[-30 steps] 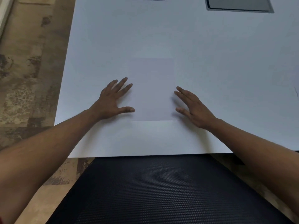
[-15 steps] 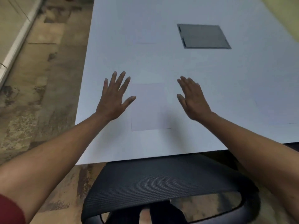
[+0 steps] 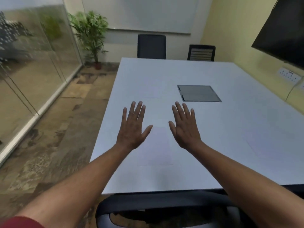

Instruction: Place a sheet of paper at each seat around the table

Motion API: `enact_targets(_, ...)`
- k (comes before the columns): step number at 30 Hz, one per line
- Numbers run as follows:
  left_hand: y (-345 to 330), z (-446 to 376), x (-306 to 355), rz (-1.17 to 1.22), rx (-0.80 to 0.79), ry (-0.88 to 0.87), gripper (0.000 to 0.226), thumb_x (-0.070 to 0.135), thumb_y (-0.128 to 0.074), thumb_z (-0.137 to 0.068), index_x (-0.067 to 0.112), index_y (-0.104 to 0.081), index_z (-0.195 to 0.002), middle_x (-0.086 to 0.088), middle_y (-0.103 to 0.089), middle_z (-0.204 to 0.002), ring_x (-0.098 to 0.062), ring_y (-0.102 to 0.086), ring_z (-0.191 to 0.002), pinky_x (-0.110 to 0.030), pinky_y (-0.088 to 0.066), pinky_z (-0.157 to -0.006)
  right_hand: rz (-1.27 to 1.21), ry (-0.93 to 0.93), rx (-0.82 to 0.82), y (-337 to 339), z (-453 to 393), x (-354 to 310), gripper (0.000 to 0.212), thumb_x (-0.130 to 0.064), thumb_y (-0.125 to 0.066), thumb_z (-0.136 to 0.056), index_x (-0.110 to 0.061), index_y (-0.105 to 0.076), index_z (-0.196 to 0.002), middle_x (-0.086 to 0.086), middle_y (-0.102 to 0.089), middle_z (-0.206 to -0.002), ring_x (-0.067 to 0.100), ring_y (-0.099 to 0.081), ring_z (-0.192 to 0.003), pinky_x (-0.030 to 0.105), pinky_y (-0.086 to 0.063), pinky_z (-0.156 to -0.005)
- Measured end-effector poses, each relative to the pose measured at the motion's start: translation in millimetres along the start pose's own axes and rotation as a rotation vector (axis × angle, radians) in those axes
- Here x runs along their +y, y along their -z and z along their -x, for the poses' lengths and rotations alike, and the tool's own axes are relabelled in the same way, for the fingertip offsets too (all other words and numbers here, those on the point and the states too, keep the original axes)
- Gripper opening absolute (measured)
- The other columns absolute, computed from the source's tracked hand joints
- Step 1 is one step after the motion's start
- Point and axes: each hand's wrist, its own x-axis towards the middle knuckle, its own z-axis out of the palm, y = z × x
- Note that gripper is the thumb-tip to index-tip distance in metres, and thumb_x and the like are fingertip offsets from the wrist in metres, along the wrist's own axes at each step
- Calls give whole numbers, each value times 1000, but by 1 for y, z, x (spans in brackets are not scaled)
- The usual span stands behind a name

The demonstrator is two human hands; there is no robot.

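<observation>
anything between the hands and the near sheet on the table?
Nothing visible. Left hand and right hand, both open, flank the near sheet; only bare table around it.

Near sheet's (image 3: pixel 155 148) corners behind both hands; screen (image 3: pixel 283 30) cropped right.

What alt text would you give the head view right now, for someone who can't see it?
Both the left hand and right hand are held open with fingers spread, either side of a sheet of paper lying flat near the front edge of a white table. Two dark chairs stand at the far end.
</observation>
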Motion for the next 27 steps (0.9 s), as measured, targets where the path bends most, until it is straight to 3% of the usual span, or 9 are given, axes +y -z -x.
enact_targets(8,74,9,1,-46,78,32,85,57,-42,-109,10,-8,-172,-7,-4,-183,-27,5,-169,-53,1,-135,-19,17,34,39,-9,-24,71,-48,-26,-108,-11,-22,-168,7,-15,-179,33,-10,-165,59,-10,-132)
enact_targets(15,124,14,-35,-123,128,53,87,62,-36,-109,8,-11,-173,-7,-5,-183,-27,4,-169,-59,-7,-135,-30,62,66,66,-31,-80,74,-54,-16,-108,-14,-13,-170,6,-7,-180,31,0,-167,59,-5,-133)
enact_targets(27,176,38,-184,-129,185,99,93,66,-40,-106,11,-7,-173,-7,-2,-183,-28,6,-169,-58,0,-135,24,55,115,63,-82,-202,78,-59,-11,-106,-13,-16,-170,7,-10,-180,31,-2,-167,59,-6,-133)
